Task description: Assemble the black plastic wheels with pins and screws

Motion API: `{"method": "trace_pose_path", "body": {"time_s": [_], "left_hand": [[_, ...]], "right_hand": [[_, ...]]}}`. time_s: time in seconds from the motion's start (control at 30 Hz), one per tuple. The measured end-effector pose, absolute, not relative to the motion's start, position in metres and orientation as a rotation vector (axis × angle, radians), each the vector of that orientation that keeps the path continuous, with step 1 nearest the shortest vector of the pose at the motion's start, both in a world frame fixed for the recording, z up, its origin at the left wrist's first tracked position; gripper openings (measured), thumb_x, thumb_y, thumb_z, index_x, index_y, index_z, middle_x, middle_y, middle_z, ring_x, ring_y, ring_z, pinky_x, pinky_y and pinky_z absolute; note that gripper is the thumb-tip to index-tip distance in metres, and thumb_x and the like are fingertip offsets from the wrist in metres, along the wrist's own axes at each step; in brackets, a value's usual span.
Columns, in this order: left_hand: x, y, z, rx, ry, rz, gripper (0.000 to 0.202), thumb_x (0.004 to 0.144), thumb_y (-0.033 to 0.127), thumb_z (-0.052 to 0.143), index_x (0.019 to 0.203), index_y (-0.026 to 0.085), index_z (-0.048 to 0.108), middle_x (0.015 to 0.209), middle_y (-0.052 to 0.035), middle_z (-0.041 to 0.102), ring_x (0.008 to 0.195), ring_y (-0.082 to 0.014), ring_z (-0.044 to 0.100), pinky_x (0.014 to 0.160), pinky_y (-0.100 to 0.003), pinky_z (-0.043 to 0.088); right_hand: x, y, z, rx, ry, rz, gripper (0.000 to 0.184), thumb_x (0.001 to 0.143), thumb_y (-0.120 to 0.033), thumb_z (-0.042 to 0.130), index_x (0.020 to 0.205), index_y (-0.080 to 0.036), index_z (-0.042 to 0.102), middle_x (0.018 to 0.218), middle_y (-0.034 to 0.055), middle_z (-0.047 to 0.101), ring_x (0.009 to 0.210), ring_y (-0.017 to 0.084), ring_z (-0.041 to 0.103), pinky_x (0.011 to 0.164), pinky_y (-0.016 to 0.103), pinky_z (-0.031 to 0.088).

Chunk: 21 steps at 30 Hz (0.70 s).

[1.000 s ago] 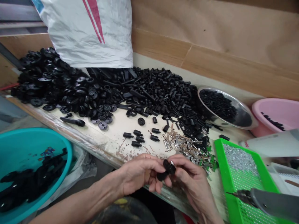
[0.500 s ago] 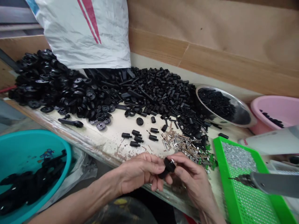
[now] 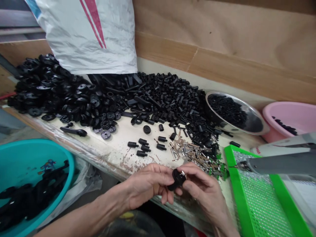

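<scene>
My left hand [image 3: 150, 182] is closed around a black plastic part [image 3: 178, 179] with a round disc and a thicker stem, held near the table's front edge. The thumb and forefinger of my right hand [image 3: 203, 187] pinch the disc's right side. A small shiny metal piece [image 3: 182, 173] shows at the disc, by my right fingertip; whether it is seated in the disc I cannot tell. Just beyond my hands lie several short black cylinders with pegs [image 3: 142, 153] and a heap of flat metal pieces [image 3: 195, 153].
Piles of black discs [image 3: 74, 98] and tubes [image 3: 172, 92] cover the table's back. A steel bowl [image 3: 259, 126], a pink basin [image 3: 291, 107] and a green tray [image 3: 243, 204] of small silvery pieces stand right. A grey power screwdriver [image 3: 274, 163] overhangs the tray. A teal tub [image 3: 70, 164] sits left.
The power screwdriver has swung up and left, further back over the green tray. My hands keep hold of the black part, which has turned slightly so more of the disc's face shows.
</scene>
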<state>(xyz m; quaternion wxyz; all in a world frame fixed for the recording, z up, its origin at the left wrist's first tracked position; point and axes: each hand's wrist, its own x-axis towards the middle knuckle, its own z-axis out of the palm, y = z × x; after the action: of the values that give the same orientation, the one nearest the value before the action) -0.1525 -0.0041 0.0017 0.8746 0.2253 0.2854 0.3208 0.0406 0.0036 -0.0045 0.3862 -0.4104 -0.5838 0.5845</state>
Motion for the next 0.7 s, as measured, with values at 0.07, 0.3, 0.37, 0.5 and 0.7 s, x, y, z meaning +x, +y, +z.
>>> {"method": "trace_pose_path", "body": {"time_s": [0.07,0.3,0.37,0.5,0.7], "left_hand": [[-0.154,-0.005,0.001,0.518,0.572,0.696,0.019,0.079,0.024,0.063,0.087,0.008,0.069,0.077,-0.0081,0.065,0.056,-0.0094,0.057,0.054,-0.019,0.042],[-0.159,-0.008,0.001,0.597,0.557,0.707,0.026,0.081,0.030,0.065,0.095,0.009,0.070,0.067,-0.0054,0.061,0.058,-0.0099,0.054,0.058,-0.019,0.042],[-0.161,-0.007,0.002,0.602,0.565,0.698,0.024,0.082,0.028,0.065,0.095,0.009,0.070,0.066,-0.0046,0.061,0.057,-0.0093,0.054,0.056,-0.018,0.041],[-0.164,-0.005,0.003,0.576,0.614,0.747,0.024,0.078,0.022,0.070,0.100,0.013,0.065,0.072,-0.0032,0.063,0.054,-0.0082,0.056,0.051,-0.017,0.041],[-0.167,-0.005,0.004,0.602,0.650,0.764,0.018,0.078,0.020,0.070,0.094,0.012,0.065,0.066,-0.0034,0.064,0.052,-0.0090,0.058,0.048,-0.017,0.043]], "right_hand": [[0.042,0.005,0.001,-1.038,-1.598,1.425,0.018,0.083,-0.028,0.070,0.100,-0.031,0.073,0.092,0.0022,0.062,0.075,0.015,0.061,0.066,0.025,0.050],[0.045,0.010,0.011,-0.923,-1.815,1.260,0.022,0.086,-0.028,0.067,0.107,-0.035,0.070,0.104,0.0026,0.063,0.093,0.016,0.061,0.074,0.025,0.052],[0.045,0.009,0.011,-0.902,-1.843,1.238,0.022,0.086,-0.028,0.067,0.107,-0.035,0.069,0.102,0.0018,0.064,0.092,0.016,0.061,0.074,0.025,0.052],[0.042,0.005,0.011,-0.941,-1.846,1.182,0.027,0.084,-0.028,0.070,0.110,-0.036,0.066,0.098,-0.0006,0.066,0.088,0.015,0.063,0.073,0.023,0.051],[0.042,0.004,0.015,-0.954,-1.911,1.124,0.028,0.086,-0.030,0.068,0.113,-0.036,0.065,0.100,-0.0003,0.066,0.084,0.014,0.063,0.070,0.021,0.052]]}}
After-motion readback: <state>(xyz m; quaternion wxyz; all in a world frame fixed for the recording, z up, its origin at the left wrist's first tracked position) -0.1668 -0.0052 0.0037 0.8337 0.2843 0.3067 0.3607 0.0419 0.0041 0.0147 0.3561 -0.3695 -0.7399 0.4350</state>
